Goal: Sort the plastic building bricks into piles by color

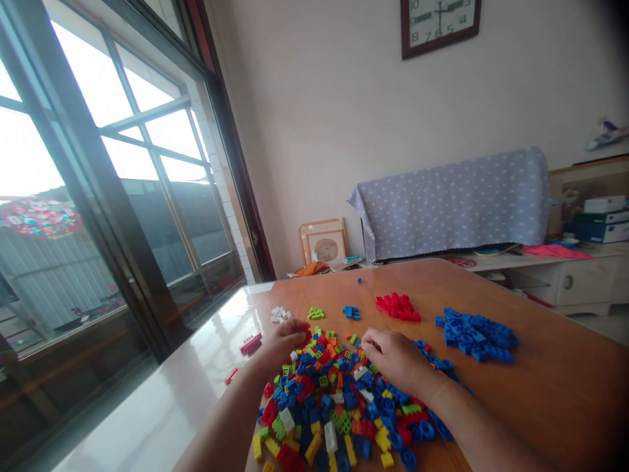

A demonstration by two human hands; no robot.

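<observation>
A large mixed heap of toy building bricks (330, 437) in blue, red, yellow, green, orange and white covers the near middle of the table. At the heap's far left edge is my left hand (287, 335), its fingers closed on a small red brick (305, 326) at the fingertips. My right hand (393, 357) rests over the heap's right side with curled fingers. Whatever its fingers may hold is hidden. Beyond the hands lie small sorted groups: white bricks (281, 314), lime green bricks (316, 313), blue bricks (351, 313) and red bricks (397, 307).
A bigger pile of blue bricks (476, 335) lies to the right on the wooden table (550, 393). Pink pieces (251, 344) and a red piece (230, 375) sit at the left. A tiny blue ball (360, 280) is near the far edge. Windows stand at left.
</observation>
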